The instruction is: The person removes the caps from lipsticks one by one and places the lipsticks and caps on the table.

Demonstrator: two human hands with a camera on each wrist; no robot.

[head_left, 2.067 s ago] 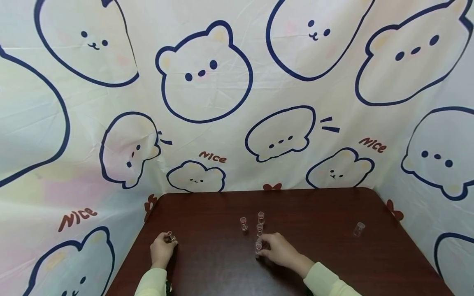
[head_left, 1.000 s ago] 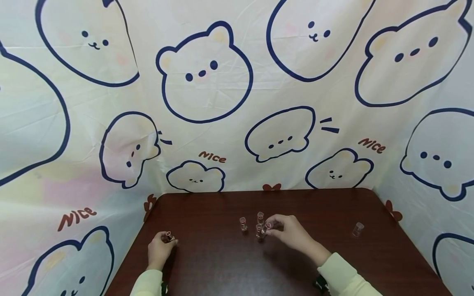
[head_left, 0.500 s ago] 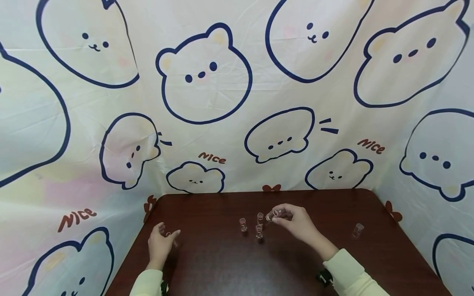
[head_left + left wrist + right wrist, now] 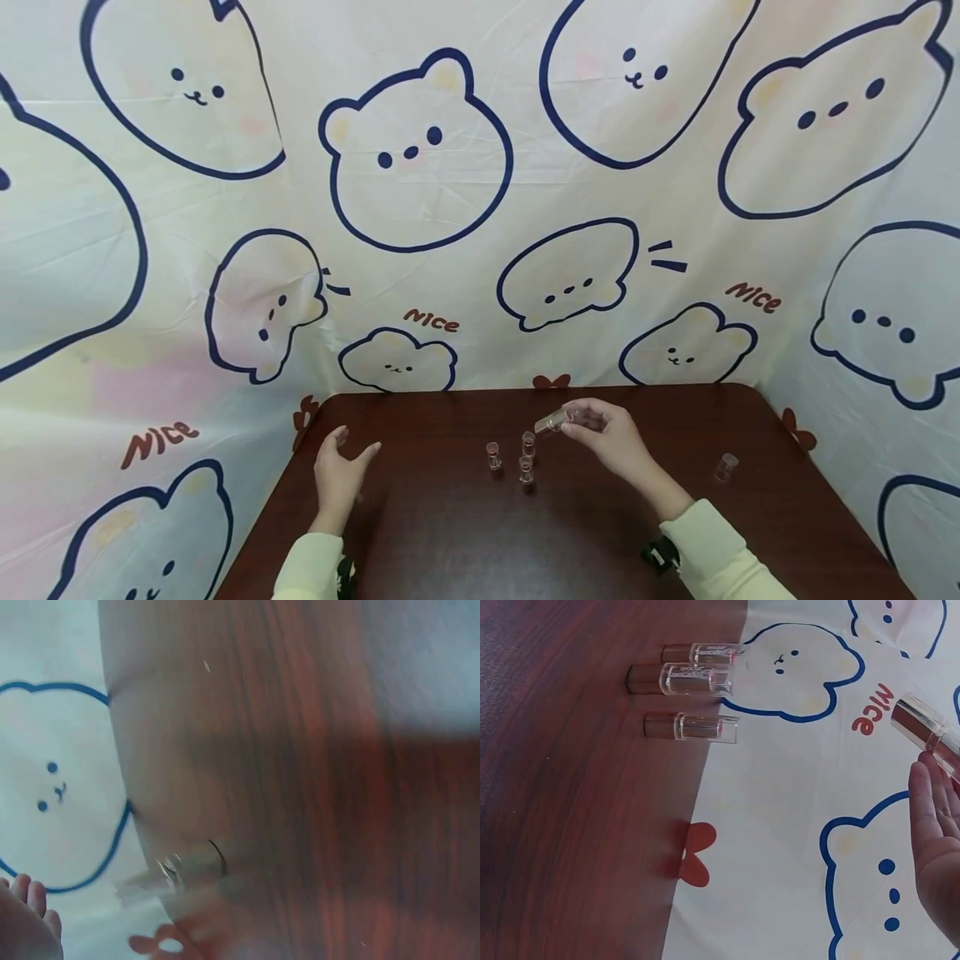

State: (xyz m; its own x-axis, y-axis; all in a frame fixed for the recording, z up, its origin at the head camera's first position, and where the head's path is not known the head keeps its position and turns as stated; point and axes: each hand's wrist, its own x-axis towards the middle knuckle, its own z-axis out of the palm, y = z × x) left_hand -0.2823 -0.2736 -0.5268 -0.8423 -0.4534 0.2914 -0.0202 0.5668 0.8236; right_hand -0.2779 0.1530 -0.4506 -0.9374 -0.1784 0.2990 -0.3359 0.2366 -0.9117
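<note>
— How many of those little tubes do you count?

— Five that I can make out. Three stand upright in a tight cluster (image 4: 521, 457) mid-counter (image 4: 465, 533), one clear tube (image 4: 725, 466) stands alone well off to the right, and the fifth is the lipstick tube (image 4: 552, 421) in my right hand (image 4: 611, 442).

— How is your right grip set?

— Fingertips and thumb pinch the tube, tilted nearly on its side, lifted above and just behind the cluster. In the right wrist view its metal end (image 4: 922, 724) pokes out past my fingers (image 4: 928, 806).

— And the left?

— My left hand (image 4: 337, 477) is raised off the counter near the left edge, fingers spread apart, holding nothing.

— What differs from a couple of seconds back?

— Then my right hand was low by the near tube of a four-strong group; now that tube is up in the air and three remain. My left hand was curled round a small tube; it has let go and lifted away, and I cannot find that tube in the head view. The left wrist view shows only a blurred glint (image 4: 169, 870) on the wood.

— Anything inside the tubes?

— The clustered ones show a reddish fill through clear caps; the lone one looks plain clear.
</note>
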